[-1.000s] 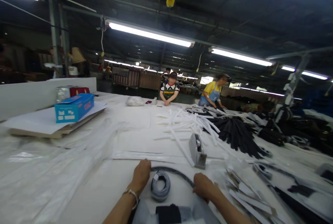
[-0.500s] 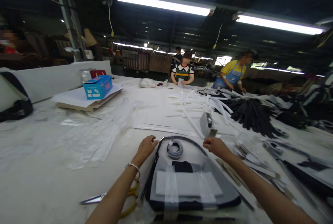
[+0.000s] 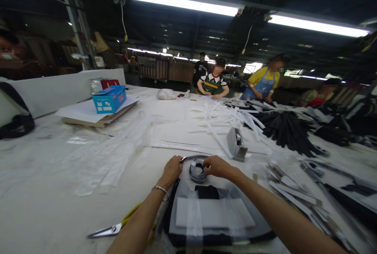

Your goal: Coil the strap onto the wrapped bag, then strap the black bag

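Observation:
A bag (image 3: 259, 222) in black and grey lies in front of me, with a white sheet (image 3: 216, 211) on it and clear film strips across. The bag's dark handle (image 3: 196, 157) arches at its far end, with a metal fitting at the left. My left hand (image 3: 173, 169) is closed at that fitting, gripping the handle. Inside the arch lies a grey coiled strap (image 3: 196, 171). My right hand (image 3: 219, 166) is closed at the coil's right edge, its fingertips on it. Yellow-handled scissors (image 3: 113, 229) lie partly under my left forearm.
A tape dispenser (image 3: 236, 144) stands beyond my right hand. White strips (image 3: 224, 118) and black pieces (image 3: 284, 130) pile up at the back right. A blue box (image 3: 108, 100) sits on stacked sheets at the left. Co-workers (image 3: 213, 83) stand across the table.
My right hand has moved left from the handle's right side to the coiled strap. My left hand has shifted slightly right onto the metal fitting.

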{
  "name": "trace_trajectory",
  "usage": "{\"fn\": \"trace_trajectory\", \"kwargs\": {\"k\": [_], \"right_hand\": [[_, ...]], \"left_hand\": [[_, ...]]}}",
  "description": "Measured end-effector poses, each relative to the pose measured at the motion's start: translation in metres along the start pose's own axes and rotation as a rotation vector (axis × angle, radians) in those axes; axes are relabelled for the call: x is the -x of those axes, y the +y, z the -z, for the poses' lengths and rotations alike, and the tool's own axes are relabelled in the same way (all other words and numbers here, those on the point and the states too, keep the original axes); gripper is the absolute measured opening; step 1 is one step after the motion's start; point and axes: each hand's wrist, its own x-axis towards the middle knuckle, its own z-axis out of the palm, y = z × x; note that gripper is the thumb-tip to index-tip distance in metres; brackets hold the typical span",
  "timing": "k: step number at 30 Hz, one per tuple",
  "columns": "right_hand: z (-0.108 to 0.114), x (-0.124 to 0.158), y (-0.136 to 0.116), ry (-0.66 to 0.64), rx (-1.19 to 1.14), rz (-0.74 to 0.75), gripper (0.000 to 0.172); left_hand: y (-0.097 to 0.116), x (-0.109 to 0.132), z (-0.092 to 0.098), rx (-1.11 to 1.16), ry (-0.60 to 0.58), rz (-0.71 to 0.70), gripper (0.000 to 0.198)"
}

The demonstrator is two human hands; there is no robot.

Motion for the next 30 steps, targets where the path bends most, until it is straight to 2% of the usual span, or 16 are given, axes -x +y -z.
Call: {"fn": "trace_trajectory", "kwargs": {"k": [5, 12, 22, 27, 30], "right_hand": [[-0.009, -0.005, 0.005, -0.028, -0.008, -0.043, 0.025], [-0.010, -0.006, -0.002, -0.013, 0.016, -0.047, 0.028], [-0.011, -0.002, -0.002, -0.057, 0.108, 0.005, 0.026], [0.006, 0.012, 0.012, -0.117, 0.030, 0.010, 0.019], [0.032, 0.024, 0.042, 0.007, -0.063, -0.086, 0.017]], "left_hand": [[-0.002, -0.001, -0.003, 0.017, 0.002, -0.014, 0.036], [-0.003, 0.000, -0.005, 0.019, -0.002, -0.025, 0.036], [0.003, 0.009, -0.002, 0.008, 0.023, -0.031, 0.035], [0.003, 0.011, 0.002, -0.008, 0.013, -0.052, 0.037], [-0.005, 0.008, 0.008, -0.015, 0.006, -0.054, 0.039]]}}
